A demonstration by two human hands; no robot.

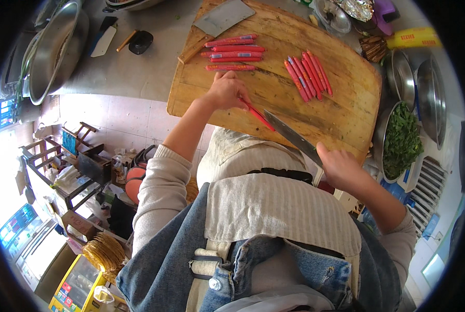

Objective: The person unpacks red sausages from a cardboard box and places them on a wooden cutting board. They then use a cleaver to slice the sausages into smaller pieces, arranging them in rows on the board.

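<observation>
My left hand (227, 92) is closed on one end of a red-wrapped sausage (260, 115) at the near edge of the wooden cutting board (274, 62). In my right hand (340, 167) is the handle of a knife (289, 132), its blade pointing up and left. The blade's tip is close by the sausage; whether it touches cannot be made out. Several more wrapped sausages (237, 54) lie crosswise on the board beyond my left hand. Another group of sausages (309, 75) lies side by side further right.
A cleaver (224, 18) rests at the board's far left. Metal bowls (58, 52) stand at the left. On the right are a bowl of chopped greens (403, 140), more steel bowls (400, 78) and a yellow package (413, 37). A black-headed tool (140, 42) lies left of the board.
</observation>
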